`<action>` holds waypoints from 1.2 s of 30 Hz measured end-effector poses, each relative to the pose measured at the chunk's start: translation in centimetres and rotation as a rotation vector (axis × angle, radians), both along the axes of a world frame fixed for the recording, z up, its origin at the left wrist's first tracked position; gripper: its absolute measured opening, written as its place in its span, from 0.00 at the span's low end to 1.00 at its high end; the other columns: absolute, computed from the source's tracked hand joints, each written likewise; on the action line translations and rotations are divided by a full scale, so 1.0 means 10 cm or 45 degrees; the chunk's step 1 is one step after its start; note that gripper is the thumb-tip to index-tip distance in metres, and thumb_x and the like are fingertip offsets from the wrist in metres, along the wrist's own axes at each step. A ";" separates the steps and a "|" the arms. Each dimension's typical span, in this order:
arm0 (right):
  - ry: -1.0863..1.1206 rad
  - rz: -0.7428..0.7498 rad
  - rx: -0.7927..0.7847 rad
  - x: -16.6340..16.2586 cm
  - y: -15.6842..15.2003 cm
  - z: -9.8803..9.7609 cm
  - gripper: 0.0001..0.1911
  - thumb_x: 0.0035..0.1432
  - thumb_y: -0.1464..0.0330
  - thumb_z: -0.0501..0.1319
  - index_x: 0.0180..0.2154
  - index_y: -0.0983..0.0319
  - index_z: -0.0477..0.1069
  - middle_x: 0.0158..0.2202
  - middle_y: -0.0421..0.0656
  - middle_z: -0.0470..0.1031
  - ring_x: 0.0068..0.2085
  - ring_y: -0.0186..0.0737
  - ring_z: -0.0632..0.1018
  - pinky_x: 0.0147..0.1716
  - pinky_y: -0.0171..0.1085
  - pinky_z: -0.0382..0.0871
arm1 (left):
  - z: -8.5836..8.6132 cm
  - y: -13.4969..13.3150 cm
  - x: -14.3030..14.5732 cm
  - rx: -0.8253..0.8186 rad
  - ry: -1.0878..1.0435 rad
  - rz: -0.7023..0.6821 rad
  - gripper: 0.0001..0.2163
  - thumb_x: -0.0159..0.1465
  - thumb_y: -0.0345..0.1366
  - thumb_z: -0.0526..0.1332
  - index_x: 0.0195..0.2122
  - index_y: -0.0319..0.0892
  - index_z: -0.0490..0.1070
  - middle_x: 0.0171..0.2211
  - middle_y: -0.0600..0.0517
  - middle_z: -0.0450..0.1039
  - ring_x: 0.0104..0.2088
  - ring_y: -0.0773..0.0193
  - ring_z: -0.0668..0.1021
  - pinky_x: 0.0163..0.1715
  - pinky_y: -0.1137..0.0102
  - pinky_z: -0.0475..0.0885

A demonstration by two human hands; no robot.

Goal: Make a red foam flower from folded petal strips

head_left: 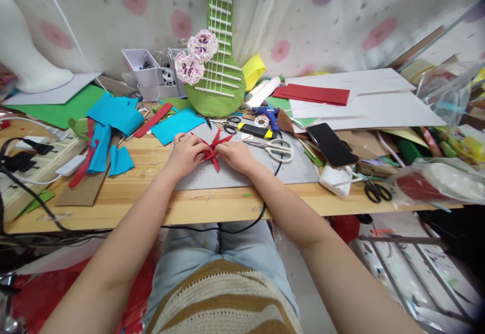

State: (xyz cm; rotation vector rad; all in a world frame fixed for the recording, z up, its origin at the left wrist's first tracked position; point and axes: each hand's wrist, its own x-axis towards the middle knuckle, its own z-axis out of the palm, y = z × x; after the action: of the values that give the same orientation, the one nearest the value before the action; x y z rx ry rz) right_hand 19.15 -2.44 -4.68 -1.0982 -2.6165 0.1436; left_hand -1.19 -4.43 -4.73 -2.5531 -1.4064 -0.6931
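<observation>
A red paper piece with several pointed arms, like a star or flower (215, 164), lies on the grey cutting mat (197, 181). On its left side, my left hand (188, 153) has its fingers bent and closed on an arm of it. My right hand (235, 155) pinches the opposite side, fingertips near the centre. Both hands rest low over the mat, and they hide parts of the red piece. White-handled scissors (279, 150) lie just right of my right hand. Behind the hands are a yellow-and-black cutter knife (255, 131) and a blue glue gun (270, 115).
A green guitar-shaped craft (215, 91) with white bars stands at the back. Blue paper pieces (113, 114) lie left, near a power strip (41, 167). A black phone (331, 144), dark scissors (377, 191) and red paper (312, 94) are right. A black cable (261, 212) crosses the table's front edge.
</observation>
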 end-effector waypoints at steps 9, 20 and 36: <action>0.095 -0.001 -0.067 0.02 0.02 0.01 0.10 0.63 0.68 0.53 0.38 0.61 0.73 0.38 0.43 0.78 0.38 0.35 0.75 0.32 0.32 0.56 | 0.04 -0.01 -0.01 -0.026 -0.104 0.058 0.07 0.61 0.34 0.55 0.35 0.46 0.73 0.34 0.51 0.71 0.39 0.59 0.71 0.46 0.58 0.56; 0.067 -0.043 -0.100 0.02 0.04 0.01 0.11 0.63 0.66 0.53 0.39 0.60 0.73 0.41 0.42 0.78 0.41 0.37 0.76 0.34 0.32 0.58 | 0.04 -0.16 0.10 0.028 -0.156 0.110 0.07 0.57 0.39 0.62 0.34 0.44 0.68 0.31 0.53 0.74 0.37 0.60 0.74 0.46 0.61 0.59; 0.022 -0.150 -0.074 0.04 0.01 0.04 0.10 0.63 0.63 0.52 0.41 0.58 0.70 0.42 0.40 0.77 0.41 0.38 0.75 0.30 0.33 0.54 | -0.02 -0.13 0.09 0.078 -0.114 0.141 0.12 0.61 0.45 0.58 0.26 0.46 0.73 0.28 0.52 0.78 0.31 0.61 0.76 0.43 0.59 0.61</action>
State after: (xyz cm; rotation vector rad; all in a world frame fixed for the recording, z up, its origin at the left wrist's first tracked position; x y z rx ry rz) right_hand 19.50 -2.34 -4.30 -1.2615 -2.5394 0.2032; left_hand -0.33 -5.69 -4.98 -2.4047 -1.5155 -0.8273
